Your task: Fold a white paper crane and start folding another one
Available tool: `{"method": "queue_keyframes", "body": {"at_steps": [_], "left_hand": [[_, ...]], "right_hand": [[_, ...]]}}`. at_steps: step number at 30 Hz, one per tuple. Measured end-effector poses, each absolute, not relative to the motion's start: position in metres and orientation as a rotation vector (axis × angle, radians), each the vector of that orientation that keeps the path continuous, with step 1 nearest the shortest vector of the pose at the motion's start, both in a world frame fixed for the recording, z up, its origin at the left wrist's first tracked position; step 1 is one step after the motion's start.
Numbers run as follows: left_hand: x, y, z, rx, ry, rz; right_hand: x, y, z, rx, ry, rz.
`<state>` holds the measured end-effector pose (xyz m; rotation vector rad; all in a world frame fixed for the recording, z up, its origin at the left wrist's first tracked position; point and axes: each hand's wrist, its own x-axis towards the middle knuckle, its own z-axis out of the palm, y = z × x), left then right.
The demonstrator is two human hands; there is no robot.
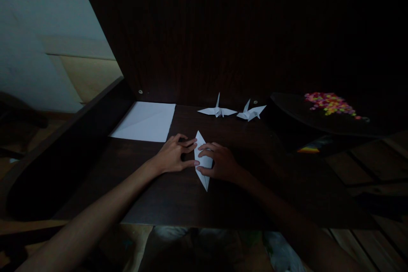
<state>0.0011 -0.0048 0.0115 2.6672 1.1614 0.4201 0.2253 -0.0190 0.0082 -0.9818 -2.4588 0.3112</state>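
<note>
Fingers of the left hand (174, 155) spread, tips touching the left edge of a folded white paper diamond (205, 162); right hand (223, 163) arched over its right side, thumb and fingers apart, tips on the paper; the diamond lies on the dark tabletop (159, 204) between both; beyond, white paper (143, 121) at left, two origami cranes (251, 114) side by side, small multicoloured pieces (331, 104) heaped far right

Cranes (217, 111) beyond folded paper (205, 162), desktop (258, 148) open rightward
</note>
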Motion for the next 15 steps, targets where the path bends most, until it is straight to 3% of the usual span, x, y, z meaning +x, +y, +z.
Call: {"method": "queue_keyframes", "body": {"at_steps": [15], "left_hand": [[0.0045, -0.006, 0.0078, 2.69, 1.182, 0.475]], "right_hand": [[0.2201, -0.0201, 0.007, -1.065, -2.457, 0.321]]}}
